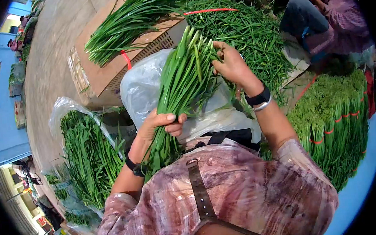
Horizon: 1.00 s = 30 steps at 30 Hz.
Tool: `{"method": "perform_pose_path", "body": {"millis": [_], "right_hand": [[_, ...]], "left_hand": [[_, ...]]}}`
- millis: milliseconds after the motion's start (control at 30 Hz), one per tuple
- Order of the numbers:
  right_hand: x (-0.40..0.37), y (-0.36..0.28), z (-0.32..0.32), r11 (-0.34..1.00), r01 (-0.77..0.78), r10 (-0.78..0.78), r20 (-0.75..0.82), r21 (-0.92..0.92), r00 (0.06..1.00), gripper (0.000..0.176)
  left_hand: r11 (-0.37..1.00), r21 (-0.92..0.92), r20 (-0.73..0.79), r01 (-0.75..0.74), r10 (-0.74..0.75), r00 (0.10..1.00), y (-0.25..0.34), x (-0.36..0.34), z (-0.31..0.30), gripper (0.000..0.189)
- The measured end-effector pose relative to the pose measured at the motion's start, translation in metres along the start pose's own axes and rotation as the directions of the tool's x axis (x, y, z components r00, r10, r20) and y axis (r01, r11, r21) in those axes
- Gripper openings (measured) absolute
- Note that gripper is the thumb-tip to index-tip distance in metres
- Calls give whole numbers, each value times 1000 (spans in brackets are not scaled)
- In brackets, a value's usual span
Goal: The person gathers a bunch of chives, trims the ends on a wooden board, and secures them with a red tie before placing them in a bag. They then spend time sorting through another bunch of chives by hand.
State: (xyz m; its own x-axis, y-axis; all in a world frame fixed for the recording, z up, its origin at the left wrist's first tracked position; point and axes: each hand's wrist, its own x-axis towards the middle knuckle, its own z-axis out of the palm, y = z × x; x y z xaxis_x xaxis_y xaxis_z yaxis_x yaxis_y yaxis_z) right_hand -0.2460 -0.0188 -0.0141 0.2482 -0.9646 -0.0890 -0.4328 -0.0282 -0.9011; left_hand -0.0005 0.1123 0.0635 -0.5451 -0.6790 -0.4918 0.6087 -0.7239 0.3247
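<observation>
My left hand is wrapped round the lower middle of a bunch of garlic chives, thumb across the front. The pale cut ends point up and away from me, and the leaf tips hang down by my lap. At the right edge of the bunch, just below those ends, my right hand has its thumb and fingers curled in a pinch on the outer chives. What exactly lies between these fingertips is partly hidden. A clear plastic sheet covers my lap under the bunch.
Ahead, loose chives lie on a cardboard-topped crate, near red ties. A heap of leaves spreads at the right. Bagged greens stand left; banded bundles stand right. Another person sits far right.
</observation>
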Motion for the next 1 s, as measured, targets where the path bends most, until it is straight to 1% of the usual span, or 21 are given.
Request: {"method": "perform_pose_path", "body": {"millis": [33,67,167,200,267,300,333,367,433,467,567,600,667,700,733,767,800,833,867,933,1000], "right_hand": [[6,6,-3,990,84,-89,-48,-110,995,48],[7,7,-5,913,224,-278,-116,-342,954,43],[12,0,-13,902,241,-268,-27,-358,963,39],[11,-12,-14,932,217,-222,18,-291,975,33],[15,-6,-13,900,278,-289,18,-336,957,29],[18,-2,-13,882,307,-321,20,-358,947,27],[23,3,-13,881,265,-286,5,-391,958,20],[30,14,-14,875,318,-346,-10,-365,938,18],[42,33,-17,849,424,-460,-45,-316,887,14],[46,33,-20,848,400,-437,-31,-347,899,23],[56,37,-22,835,318,-367,-24,-448,930,21],[60,43,-20,864,280,-335,-61,-418,940,20],[84,80,-29,796,337,-429,-76,-503,900,20],[93,96,-40,757,362,-476,-79,-544,876,21],[96,102,-54,867,233,-330,-155,-441,931,21],[98,108,-68,941,95,-169,-207,-323,964,26],[104,123,-84,922,-95,-16,-281,-374,960,35],[109,134,-93,868,-283,129,-363,-409,923,45],[92,114,-100,782,-343,200,-312,-521,929,58],[70,99,-90,649,-299,-41,-425,-700,904,57],[55,76,-83,634,-69,-337,-355,-770,872,53]], "left_hand": [[1000,-3,-30,-7,7,1000,1,5,-1,47],[999,-40,13,11,-11,1000,0,7,-2,45],[996,-87,58,31,-26,998,-2,8,-9,43],[995,-94,68,28,-22,997,-3,7,-9,39],[994,-107,90,24,-14,996,-4,6,-10,34],[986,-150,128,67,-48,991,-4,7,-13,30],[975,-191,167,112,-80,983,-4,7,-19,28],[960,-230,207,157,-109,972,-4,8,-22,27],[972,-212,120,103,-79,990,-4,6,-16,24],[976,-202,76,78,-64,995,-5,4,-15,25],[960,-255,60,115,-103,993,-7,3,-21,23],[945,-295,90,142,-121,989,-8,2,-21,22],[907,-373,151,197,-150,977,-8,-2,-21,21],[922,-349,116,170,-138,984,-8,-4,-22,19],[935,-326,79,142,-122,989,-8,-6,-24,17],[946,-303,41,111,-104,994,-8,-8,-25,16],[936,-331,32,119,-114,993,-7,-10,-23,14],[939,-324,30,120,-116,993,-8,-10,-23,16],[940,-317,30,123,-119,992,-8,-9,-23,17],[957,-270,47,105,-96,994,-9,-5,-25,22],[979,-193,75,63,-49,996,-10,-1,-28,26]]}}
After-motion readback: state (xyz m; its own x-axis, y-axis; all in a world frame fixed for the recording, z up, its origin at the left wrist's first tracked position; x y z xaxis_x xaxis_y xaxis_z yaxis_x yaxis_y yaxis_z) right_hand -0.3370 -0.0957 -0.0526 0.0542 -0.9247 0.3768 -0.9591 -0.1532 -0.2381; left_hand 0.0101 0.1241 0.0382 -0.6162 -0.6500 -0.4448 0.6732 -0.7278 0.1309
